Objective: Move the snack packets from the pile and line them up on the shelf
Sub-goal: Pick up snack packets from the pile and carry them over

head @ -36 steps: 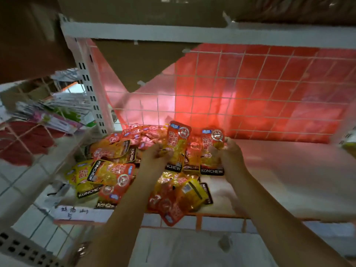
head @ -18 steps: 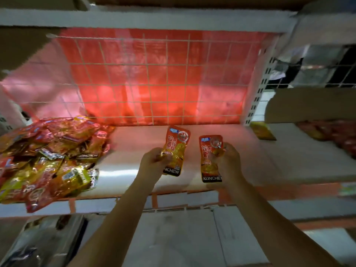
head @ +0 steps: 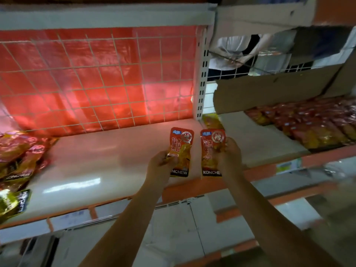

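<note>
My left hand grips one red-and-yellow snack packet by its lower left side. My right hand grips a second matching packet by its right edge. Both packets stand upright side by side above the right end of the white shelf, close to the perforated upright post. The pile of packets lies at the far left of the same shelf, partly cut off by the frame edge.
A red sheet behind a white wire grid backs the shelf. The neighbouring shelf on the right holds rows of similar packets under a cardboard flap. One yellow packet lies at the post's foot. A person stands behind the shelving.
Both hands carried their packets from above the pile rightward to the shelf's right end. The view swung right, so the pile now sits at the far left.
</note>
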Demonstrator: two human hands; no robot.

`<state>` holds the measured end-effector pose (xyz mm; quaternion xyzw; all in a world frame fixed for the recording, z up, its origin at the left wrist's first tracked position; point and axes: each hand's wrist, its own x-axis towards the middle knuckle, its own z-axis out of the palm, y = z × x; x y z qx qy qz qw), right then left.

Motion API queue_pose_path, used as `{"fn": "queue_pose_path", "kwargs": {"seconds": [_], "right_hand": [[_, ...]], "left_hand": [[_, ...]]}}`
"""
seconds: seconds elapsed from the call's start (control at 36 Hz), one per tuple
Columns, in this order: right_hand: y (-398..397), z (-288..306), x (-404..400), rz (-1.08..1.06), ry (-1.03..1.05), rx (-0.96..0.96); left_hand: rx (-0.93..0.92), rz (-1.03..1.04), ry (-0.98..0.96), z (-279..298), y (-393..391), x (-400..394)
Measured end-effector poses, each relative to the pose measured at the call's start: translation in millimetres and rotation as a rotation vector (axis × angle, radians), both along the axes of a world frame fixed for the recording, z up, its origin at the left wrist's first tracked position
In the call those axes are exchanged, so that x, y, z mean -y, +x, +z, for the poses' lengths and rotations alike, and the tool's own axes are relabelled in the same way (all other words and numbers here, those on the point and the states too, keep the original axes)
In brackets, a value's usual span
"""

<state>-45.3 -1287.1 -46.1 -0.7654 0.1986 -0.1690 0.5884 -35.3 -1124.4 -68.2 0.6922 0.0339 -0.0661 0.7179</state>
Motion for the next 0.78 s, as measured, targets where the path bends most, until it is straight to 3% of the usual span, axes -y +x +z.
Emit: {"fn": "queue_pose_path", "kwargs": {"seconds": [0.17,0.31,0.5,0.61,0.78], "right_hand": [[3,-11,86,-0.024,0.034,0.020],[23,-15,175,0.078,-0.003,-0.033],[40,-5,272,0.248,-0.256,-0.103],[63,-11,289,0.289,-0.310,-0.021],[109,-22,299,0.381,-0.727,-0.099]], "left_hand": [[-0.094,0.044,-0.100,-4,4,80],[-0.106,0.086,-0.092,-9,19,164],[-0.083,0.145,-0.054,-13,26,255],[-0.066,0.188,-0.021,-8,34,272],[-0.024,0.173,0.017,-6,44,279]]}}
